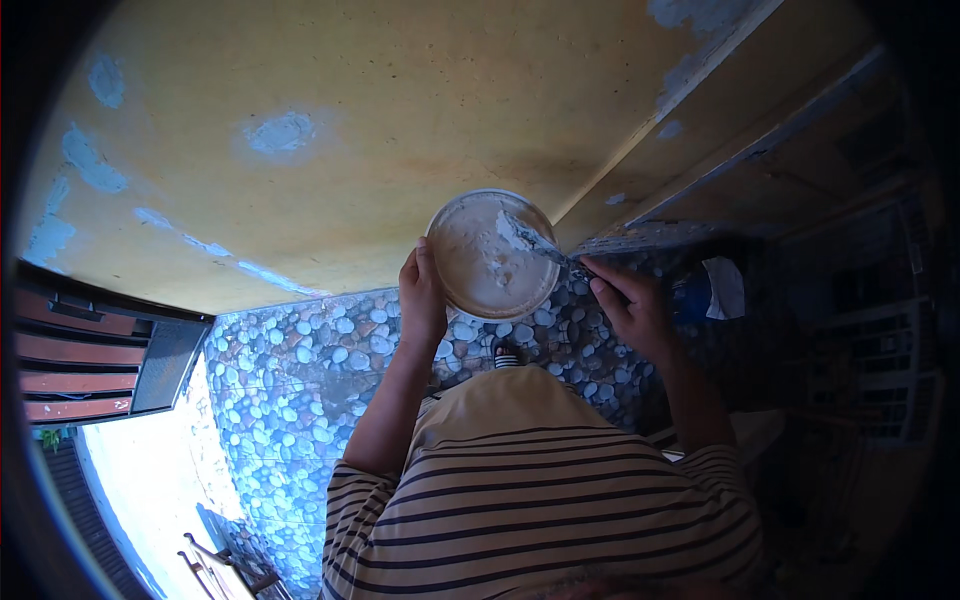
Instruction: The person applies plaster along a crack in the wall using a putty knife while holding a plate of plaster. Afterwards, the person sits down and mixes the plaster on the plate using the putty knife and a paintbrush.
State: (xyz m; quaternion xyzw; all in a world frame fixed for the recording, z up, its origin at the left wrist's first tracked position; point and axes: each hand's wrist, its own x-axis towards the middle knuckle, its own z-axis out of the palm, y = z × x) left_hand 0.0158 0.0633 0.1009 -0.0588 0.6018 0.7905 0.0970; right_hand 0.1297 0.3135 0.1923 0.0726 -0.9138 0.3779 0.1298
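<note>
A round tub [462, 290] with pale, pasty filler inside is held up in front of me, close to the yellow wall. My left hand [424, 298] grips its left rim, thumb up along the edge. In my right hand [632, 308] is a putty knife [545, 246], fingers closed round the handle. Its blade reaches over the tub's right side and carries a lump of white filler [512, 230]. Whether the blade touches the paste below, I cannot tell.
The yellow wall [400, 130] bears several whitish filler patches [282, 132]. Underfoot lies a pebble-patterned floor [300, 380]. A blue bucket-like container [690, 295] with something white stands at the right. Slatted red-brown panels [80, 355] are at the left, a wooden chair-like frame [215, 570] lower left.
</note>
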